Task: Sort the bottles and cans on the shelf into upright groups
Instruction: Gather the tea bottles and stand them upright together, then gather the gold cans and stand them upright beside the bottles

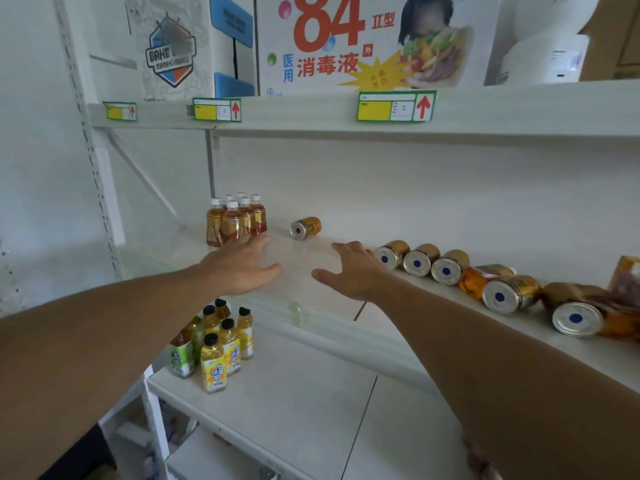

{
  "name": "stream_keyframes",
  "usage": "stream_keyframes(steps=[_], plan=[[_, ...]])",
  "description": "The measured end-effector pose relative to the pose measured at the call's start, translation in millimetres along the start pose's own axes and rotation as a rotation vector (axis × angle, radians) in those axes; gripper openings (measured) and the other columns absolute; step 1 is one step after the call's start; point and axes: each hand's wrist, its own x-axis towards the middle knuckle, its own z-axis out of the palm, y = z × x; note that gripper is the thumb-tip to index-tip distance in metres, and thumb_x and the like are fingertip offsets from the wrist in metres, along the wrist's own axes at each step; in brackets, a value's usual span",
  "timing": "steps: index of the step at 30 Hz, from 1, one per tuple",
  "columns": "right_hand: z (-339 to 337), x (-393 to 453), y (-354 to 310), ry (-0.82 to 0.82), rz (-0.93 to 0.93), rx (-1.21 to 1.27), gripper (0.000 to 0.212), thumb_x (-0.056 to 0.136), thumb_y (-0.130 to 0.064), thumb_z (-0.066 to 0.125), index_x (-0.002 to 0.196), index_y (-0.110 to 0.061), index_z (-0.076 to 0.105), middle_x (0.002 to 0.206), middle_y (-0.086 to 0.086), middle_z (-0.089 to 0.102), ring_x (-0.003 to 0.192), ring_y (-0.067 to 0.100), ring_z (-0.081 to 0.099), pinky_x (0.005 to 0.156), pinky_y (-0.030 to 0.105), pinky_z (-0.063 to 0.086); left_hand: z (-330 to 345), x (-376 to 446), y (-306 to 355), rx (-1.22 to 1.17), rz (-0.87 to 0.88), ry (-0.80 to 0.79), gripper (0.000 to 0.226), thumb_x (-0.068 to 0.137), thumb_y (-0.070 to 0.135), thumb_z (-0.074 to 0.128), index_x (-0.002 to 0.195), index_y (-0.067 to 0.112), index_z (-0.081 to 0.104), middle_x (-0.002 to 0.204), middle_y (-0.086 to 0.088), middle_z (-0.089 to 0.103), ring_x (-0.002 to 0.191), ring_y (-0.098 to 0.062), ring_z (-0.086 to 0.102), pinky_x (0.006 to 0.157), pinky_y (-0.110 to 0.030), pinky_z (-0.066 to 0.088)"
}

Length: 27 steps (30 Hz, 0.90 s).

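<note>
Several small tea bottles (235, 220) with white caps stand upright in a tight group at the left of the middle shelf (311, 289). One gold can (305, 228) lies on its side just right of them. A row of gold cans (420, 259) lies on its side along the shelf's right, with more cans (509, 294) and tipped bottles (474, 280) mixed in further right. My left hand (242, 268) hovers open just in front of the bottle group. My right hand (356, 268) is open, fingers spread, left of the can row. Neither hand holds anything.
Yellow and green drink bottles (216, 344) with black caps stand upright on the lower shelf (311, 410). Cardboard boxes (363, 43) and white rolls (547, 57) fill the top shelf above. A perforated shelf upright (93, 174) stands at the left.
</note>
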Motion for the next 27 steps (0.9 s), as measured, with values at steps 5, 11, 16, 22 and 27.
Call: stream_keyframes(steps=[5,11,16,22,27], plan=[[0.7,-15.0,24.9,-0.017,0.019,0.001,0.096,0.094,-0.078,0.055,0.169,-0.024,0.027,0.173,0.004,0.026,0.158,0.031,0.027,0.121,0.054,0.036,19.3,-0.3,27.3,-0.005,0.040,-0.025,0.099,0.087,0.086,0.042,0.168,0.033,0.021,0.177,0.004,0.021,0.161,-0.023,0.025,0.116,-0.050,0.037],[-9.4,-24.1,40.8,0.020,0.064,-0.020,0.097,0.094,-0.077,0.056,0.168,-0.022,0.028,0.173,0.009,0.026,0.160,0.031,0.022,0.124,0.053,0.032,16.4,11.7,42.4,0.008,0.141,-0.009,0.090,0.090,0.080,0.044,0.166,0.039,0.021,0.168,-0.002,0.036,0.154,-0.029,0.037,0.112,-0.050,0.043],[-19.8,-24.9,54.3,0.053,0.141,-0.038,0.094,0.091,-0.079,0.057,0.163,-0.022,0.038,0.165,0.007,0.034,0.149,0.033,0.039,0.114,0.052,0.042,12.1,27.2,42.7,-0.023,0.200,0.003,0.090,0.091,0.079,0.041,0.168,0.037,0.021,0.169,-0.003,0.038,0.150,-0.030,0.043,0.110,-0.050,0.046],[-13.7,-30.2,62.4,0.078,0.217,-0.074,0.086,0.087,-0.081,0.058,0.156,-0.031,0.043,0.147,0.007,0.045,0.131,0.034,0.051,0.104,0.052,0.050,29.9,45.4,32.6,-0.085,0.240,-0.043,0.087,0.093,0.079,0.041,0.167,0.039,0.019,0.173,-0.001,0.030,0.152,-0.030,0.039,0.109,-0.050,0.044],[-14.0,-25.1,72.7,0.080,0.230,-0.108,0.078,0.086,-0.079,0.058,0.146,-0.030,0.048,0.132,0.010,0.051,0.112,0.030,0.060,0.098,0.051,0.056,50.8,64.3,27.4,-0.066,0.241,-0.063,0.088,0.095,0.076,0.045,0.168,0.031,0.023,0.171,-0.004,0.034,0.153,-0.029,0.038,0.110,-0.047,0.043]])
